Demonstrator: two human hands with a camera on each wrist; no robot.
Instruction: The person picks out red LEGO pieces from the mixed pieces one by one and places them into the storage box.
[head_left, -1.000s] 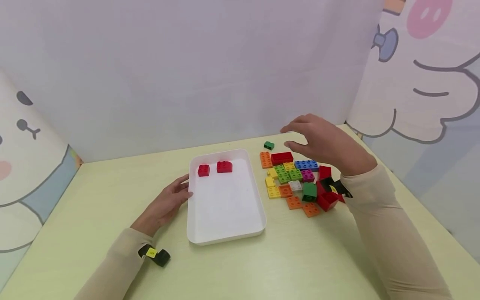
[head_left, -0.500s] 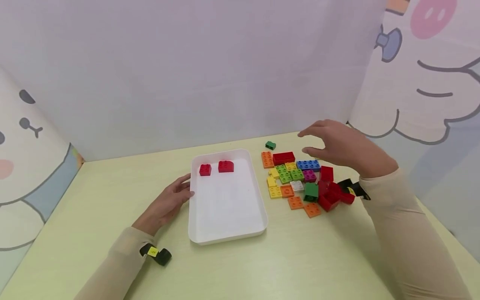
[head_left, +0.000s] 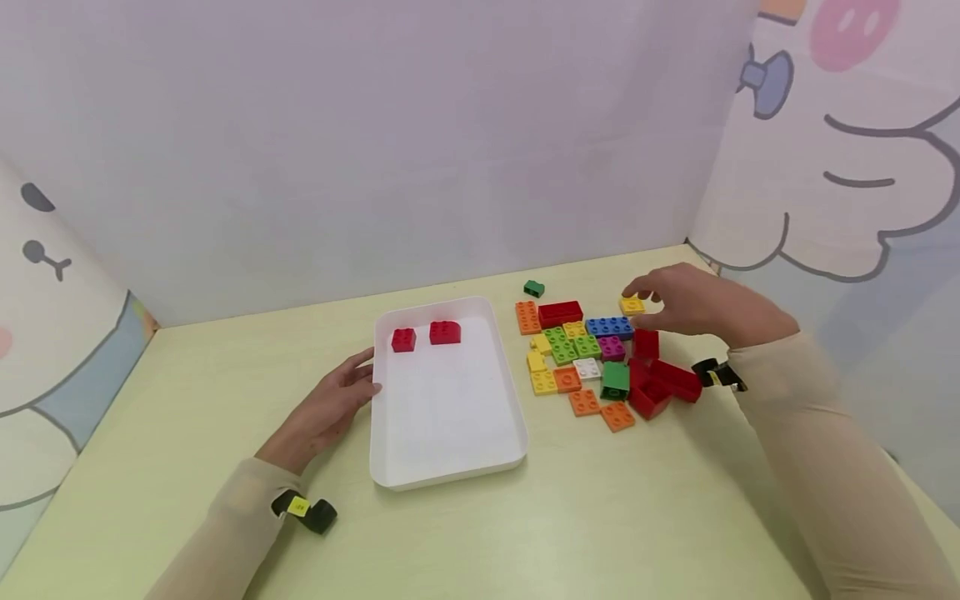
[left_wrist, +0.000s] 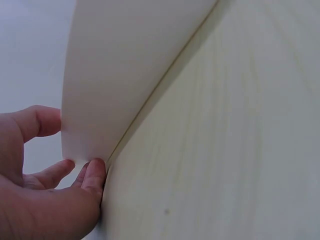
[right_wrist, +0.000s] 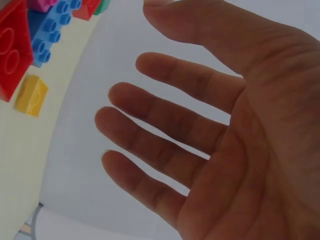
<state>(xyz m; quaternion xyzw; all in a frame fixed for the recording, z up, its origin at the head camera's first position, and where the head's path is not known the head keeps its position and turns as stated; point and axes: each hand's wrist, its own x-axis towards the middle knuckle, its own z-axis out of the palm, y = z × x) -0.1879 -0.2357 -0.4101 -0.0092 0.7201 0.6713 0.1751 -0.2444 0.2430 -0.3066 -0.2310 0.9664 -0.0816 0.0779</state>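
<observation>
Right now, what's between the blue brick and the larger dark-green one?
In the head view, the magenta brick separates the blue brick and the dark-green brick.

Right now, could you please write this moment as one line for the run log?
left hand: touching white rectangular tray | right hand: empty, near small yellow brick | tray contents: red square brick, red round-cornered brick

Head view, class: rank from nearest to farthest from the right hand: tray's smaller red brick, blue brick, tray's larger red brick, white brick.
1. Blue brick: just left of the right hand.
2. White brick: farther left and lower.
3. Larger red brick: in the tray.
4. Smaller red brick: left of that.
</observation>
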